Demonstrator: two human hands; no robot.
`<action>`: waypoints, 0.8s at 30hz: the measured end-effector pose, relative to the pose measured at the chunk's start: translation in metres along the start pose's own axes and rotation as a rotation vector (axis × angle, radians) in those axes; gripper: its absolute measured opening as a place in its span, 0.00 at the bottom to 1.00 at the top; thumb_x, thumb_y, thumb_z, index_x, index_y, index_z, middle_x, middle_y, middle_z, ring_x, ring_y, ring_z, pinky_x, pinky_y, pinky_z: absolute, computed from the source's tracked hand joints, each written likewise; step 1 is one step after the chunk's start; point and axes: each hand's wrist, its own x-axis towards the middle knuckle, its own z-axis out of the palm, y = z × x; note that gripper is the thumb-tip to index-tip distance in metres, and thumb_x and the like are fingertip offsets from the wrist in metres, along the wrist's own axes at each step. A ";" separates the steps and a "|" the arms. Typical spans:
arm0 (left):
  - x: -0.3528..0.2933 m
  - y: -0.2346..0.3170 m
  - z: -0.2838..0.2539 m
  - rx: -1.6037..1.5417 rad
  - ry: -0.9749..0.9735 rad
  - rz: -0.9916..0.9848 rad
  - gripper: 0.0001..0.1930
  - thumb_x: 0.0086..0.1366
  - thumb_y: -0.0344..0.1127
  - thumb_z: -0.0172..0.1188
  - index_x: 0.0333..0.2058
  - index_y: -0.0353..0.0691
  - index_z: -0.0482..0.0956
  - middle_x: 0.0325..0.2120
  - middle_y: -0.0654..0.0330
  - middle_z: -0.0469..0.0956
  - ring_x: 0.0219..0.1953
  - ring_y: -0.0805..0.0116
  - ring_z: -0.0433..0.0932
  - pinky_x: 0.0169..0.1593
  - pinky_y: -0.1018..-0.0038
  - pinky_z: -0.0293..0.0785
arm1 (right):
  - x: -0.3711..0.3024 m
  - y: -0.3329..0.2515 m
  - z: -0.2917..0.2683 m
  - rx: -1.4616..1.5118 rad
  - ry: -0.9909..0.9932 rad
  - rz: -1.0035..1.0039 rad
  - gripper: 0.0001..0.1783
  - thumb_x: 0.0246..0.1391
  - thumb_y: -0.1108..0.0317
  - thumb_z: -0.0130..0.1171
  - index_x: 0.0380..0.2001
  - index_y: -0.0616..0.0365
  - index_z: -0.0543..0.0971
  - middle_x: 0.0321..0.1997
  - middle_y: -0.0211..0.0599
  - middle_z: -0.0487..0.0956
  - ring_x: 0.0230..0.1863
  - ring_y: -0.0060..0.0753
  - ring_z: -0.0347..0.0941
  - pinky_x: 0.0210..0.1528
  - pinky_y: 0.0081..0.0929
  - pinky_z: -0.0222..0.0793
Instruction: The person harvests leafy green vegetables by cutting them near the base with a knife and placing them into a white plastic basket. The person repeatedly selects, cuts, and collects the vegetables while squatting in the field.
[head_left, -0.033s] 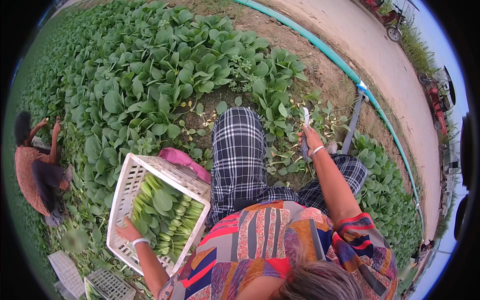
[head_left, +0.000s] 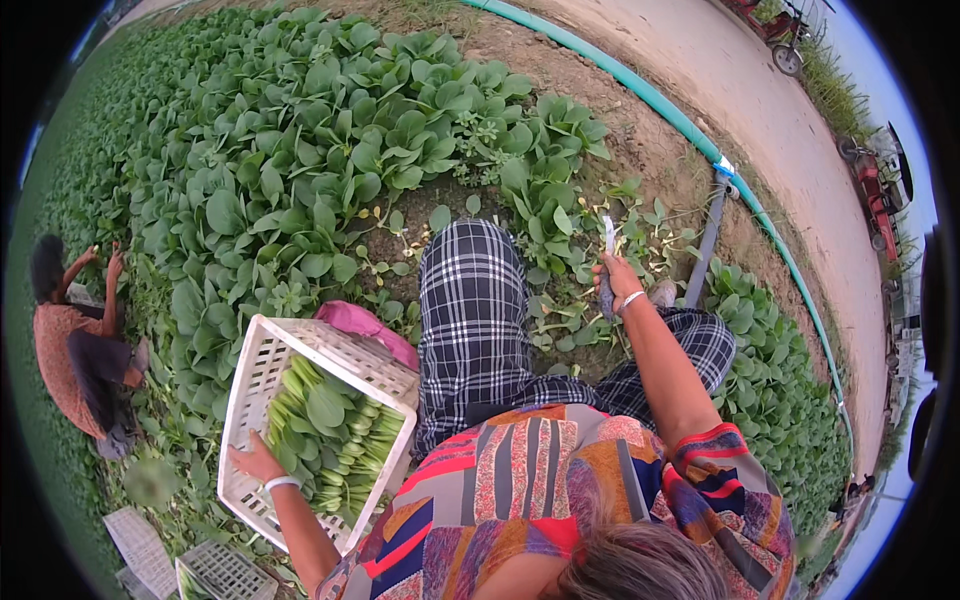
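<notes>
My left hand [head_left: 258,462] is inside a white plastic crate [head_left: 234,400], its fingers apart beside the leafy greens. Bunches of bok choy [head_left: 350,440] lie in that crate, pale stalks lined up and dark leaves overlapping. In my right hand [head_left: 622,277] is a knife [head_left: 609,235], held by its dark handle with the light blade pointing away from me. Cut leaves and yellowed scraps [head_left: 655,240] are scattered on the soil around the blade.
Growing greens [head_left: 290,130] spread ahead and to the left. A pink cloth or bag [head_left: 365,330] lies behind the crate. More crates [head_left: 225,572] stand at lower left, near a crouching person [head_left: 75,340]. A green hose [head_left: 640,90] and grey pipe [head_left: 707,235] run at right.
</notes>
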 end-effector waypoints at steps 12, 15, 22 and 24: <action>-0.151 0.493 0.079 -0.586 -0.979 1.074 0.17 0.59 0.24 0.59 0.48 0.36 0.77 0.47 0.55 0.75 0.34 0.74 0.79 0.39 0.78 0.75 | 0.114 0.094 -0.020 -0.341 0.066 -0.081 0.18 0.64 0.56 0.49 0.50 0.56 0.69 0.33 0.37 0.77 0.25 0.31 0.76 0.29 0.29 0.76; -0.246 0.573 0.123 -0.404 -1.405 1.421 0.14 0.56 0.26 0.59 0.43 0.37 0.80 0.44 0.54 0.75 0.31 0.70 0.78 0.40 0.76 0.77 | 0.115 0.090 -0.002 -0.466 0.036 -0.075 0.16 0.63 0.58 0.49 0.49 0.54 0.70 0.29 0.37 0.77 0.28 0.29 0.77 0.30 0.30 0.77; -0.436 0.631 0.230 0.302 -1.512 2.112 0.12 0.53 0.32 0.58 0.37 0.40 0.83 0.59 0.43 0.65 0.51 0.49 0.75 0.53 0.66 0.73 | 0.130 0.109 -0.001 -0.674 0.072 -0.129 0.20 0.62 0.57 0.48 0.53 0.52 0.70 0.39 0.59 0.79 0.42 0.65 0.74 0.46 0.51 0.69; -0.457 0.637 0.239 0.746 -1.215 2.098 0.14 0.53 0.31 0.57 0.39 0.41 0.83 0.63 0.36 0.56 0.46 0.47 0.79 0.52 0.65 0.74 | 0.133 0.119 -0.008 -0.648 0.084 -0.165 0.20 0.62 0.57 0.49 0.55 0.51 0.70 0.40 0.59 0.79 0.42 0.64 0.74 0.47 0.51 0.69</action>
